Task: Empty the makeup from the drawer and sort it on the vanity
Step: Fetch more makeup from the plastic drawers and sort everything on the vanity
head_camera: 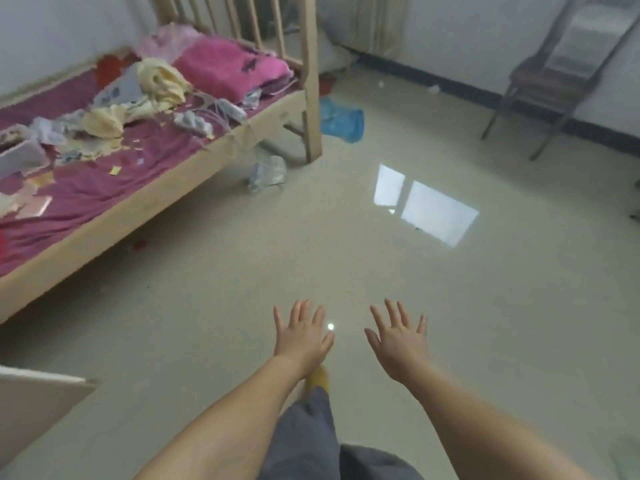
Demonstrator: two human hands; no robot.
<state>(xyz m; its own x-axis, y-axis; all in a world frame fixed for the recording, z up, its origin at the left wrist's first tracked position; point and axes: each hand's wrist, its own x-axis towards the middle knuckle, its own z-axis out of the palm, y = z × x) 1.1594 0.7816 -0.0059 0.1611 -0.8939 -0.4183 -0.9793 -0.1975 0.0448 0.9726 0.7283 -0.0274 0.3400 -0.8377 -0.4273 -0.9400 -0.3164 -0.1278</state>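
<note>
Left hand [302,336] and right hand [397,341] are hovering over the floor [450,306], fingers spread, grasping nothing, pointing forward. Drawer and makeup aren't showing; bed [104,168] is sitting left.

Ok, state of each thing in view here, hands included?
Left hand: open, fingers spread, holding nothing.
Right hand: open, fingers spread, holding nothing.
Wooden bed: cluttered with cloths and scraps.
Pink blanket: folded on the bed.
Blue bag: crumpled on the floor.
Chair: upright by the wall.

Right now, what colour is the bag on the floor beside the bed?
Blue bag, in the head view.
</note>
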